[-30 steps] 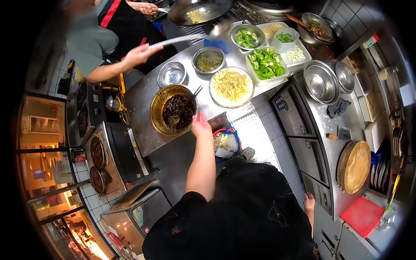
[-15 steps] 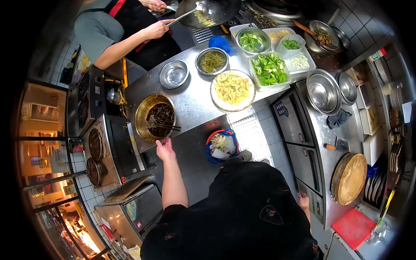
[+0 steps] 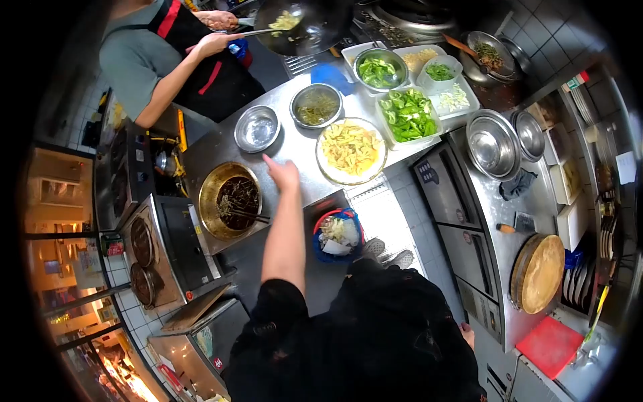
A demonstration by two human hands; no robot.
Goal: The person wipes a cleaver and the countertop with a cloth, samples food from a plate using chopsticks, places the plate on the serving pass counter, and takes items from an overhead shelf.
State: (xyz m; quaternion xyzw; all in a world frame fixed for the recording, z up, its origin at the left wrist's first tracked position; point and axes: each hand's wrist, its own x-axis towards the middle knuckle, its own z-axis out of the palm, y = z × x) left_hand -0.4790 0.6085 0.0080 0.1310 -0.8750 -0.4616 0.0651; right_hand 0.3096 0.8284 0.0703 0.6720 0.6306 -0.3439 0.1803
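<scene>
Steel shines in the head view: a bowl [image 3: 258,128] stands left of centre on the metal table [image 3: 211,147]. The left hand [image 3: 284,173] is just below and right of it, grasping nothing, its index finger extended towards the rim; whether the fingertip touches, I cannot tell. Lower left of the bowl, a gold-coloured basin [image 3: 211,194] contains dark liquid, with chopsticks [image 3: 253,216] poking over its rim beside the left forearm. The right hand [image 3: 467,333], at the lower right, is mostly hidden by the dark clothing, so its grip cannot be told. At the upper left, a co-worker holds a wok [image 3: 308,33].

The likeliest mishap is a spill: the forearm or sleeve, swinging leftwards, could catch the chopsticks and flick out liquid, or jolt the basin near the table's front edge. A careless push could also slide the bowl.
</scene>
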